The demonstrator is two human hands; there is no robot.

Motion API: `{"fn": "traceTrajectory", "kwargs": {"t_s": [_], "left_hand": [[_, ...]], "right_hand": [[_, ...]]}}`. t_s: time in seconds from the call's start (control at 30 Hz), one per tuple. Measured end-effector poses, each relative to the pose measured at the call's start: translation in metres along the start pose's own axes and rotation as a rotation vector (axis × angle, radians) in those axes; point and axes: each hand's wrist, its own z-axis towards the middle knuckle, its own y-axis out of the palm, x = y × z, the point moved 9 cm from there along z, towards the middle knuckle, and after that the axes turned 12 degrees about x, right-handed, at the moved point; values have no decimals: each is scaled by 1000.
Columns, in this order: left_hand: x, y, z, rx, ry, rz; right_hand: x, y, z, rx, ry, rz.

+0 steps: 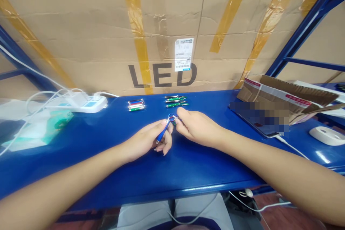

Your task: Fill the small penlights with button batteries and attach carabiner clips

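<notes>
My left hand (149,139) is closed around a slim blue pen-like item (162,133) with a ring at its top end, held just above the blue table (188,165). Meeting it from the right, my right hand (198,127) pinches the ring end of the same item. Behind my hands lie two small groups of similar items: a mixed red, green and silver group (136,105) to the left and a green group (175,101) to the right.
A large taped cardboard box marked LED (167,32) stands behind the table. A white power strip with cables (86,102) lies at the left, a tablet (256,118) and an open carton (291,97) at the right, a white object (327,136) at far right.
</notes>
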Motion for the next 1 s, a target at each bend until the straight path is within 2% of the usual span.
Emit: {"fn": "traceTrajectory", "kwargs": {"t_s": [0.17, 0.33, 0.43, 0.53, 0.6, 0.77, 1.0], "left_hand": [[2, -10, 1, 59, 0, -57], [3, -13, -1, 54, 31, -77], [3, -14, 1, 64, 33, -67], [3, -15, 2, 72, 18, -68], [2, -16, 2, 85, -15, -88], [-1, -21, 3, 138, -46, -122], [1, -22, 6, 155, -46, -107]], "right_hand": [[0, -3, -1, -15, -49, 131], [0, -3, -2, -68, -68, 292], [2, 0, 1, -69, 41, 547], [5, 12, 1, -110, 238, 903], [6, 19, 0, -154, 334, 1051], [7, 28, -2, -226, 412, 1256], [2, 35, -6, -318, 492, 1563]]}}
